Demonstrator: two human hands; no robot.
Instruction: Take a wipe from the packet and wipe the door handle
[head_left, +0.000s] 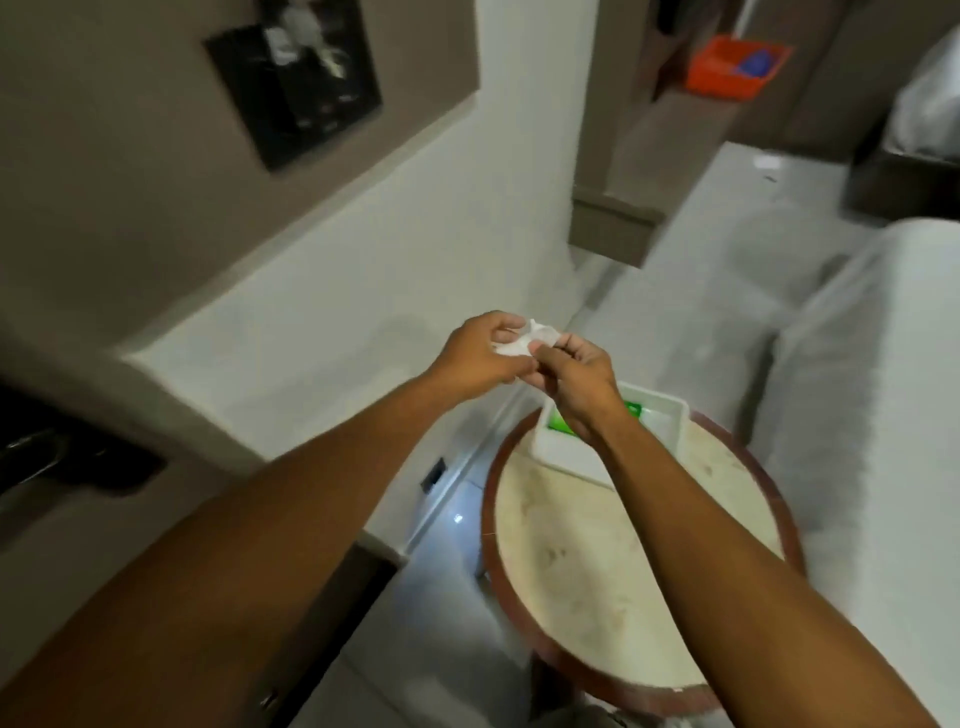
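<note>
A crumpled white wipe (527, 339) is held between both hands above the far edge of a round table. My left hand (480, 353) pinches its left side and my right hand (574, 376) pinches its right side. Below my right wrist a green wipe packet (561, 422) lies in a white tray (660, 423), mostly hidden by the wrist. A dark metal door handle (31, 457) shows at the left edge on a dark plate, well left of both hands.
The round marble-topped table (597, 571) with a red-brown rim stands below my arms. A white-covered seat (857, 389) is at the right. A dark switch panel (296, 83) hangs on the wall, and an orange basket (735, 65) sits on a far shelf.
</note>
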